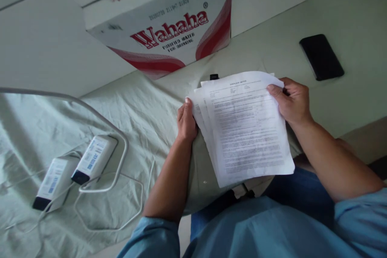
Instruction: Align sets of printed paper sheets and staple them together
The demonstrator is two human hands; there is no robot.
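Several printed paper sheets (248,129), loosely stacked and slightly fanned toward the left, are held up over the front edge of the cloth-covered surface. My left hand (186,121) pinches their left edge near the upper corner, thumb on top. At the upper right corner, my right hand (292,98) grips them with its thumb on the printed face and the other fingers mostly hidden behind. The top sheet carries a heading and dense lines of small text. A small black object (214,76) shows just past the top edge of the sheets; its kind I cannot make out.
A Wahaha water carton (169,28) stands against the white wall at the back. To the right lies a black phone (322,56). On the left are two white boxes with black ends (93,159) among loose cables (123,161) on the wrinkled green cloth (145,121).
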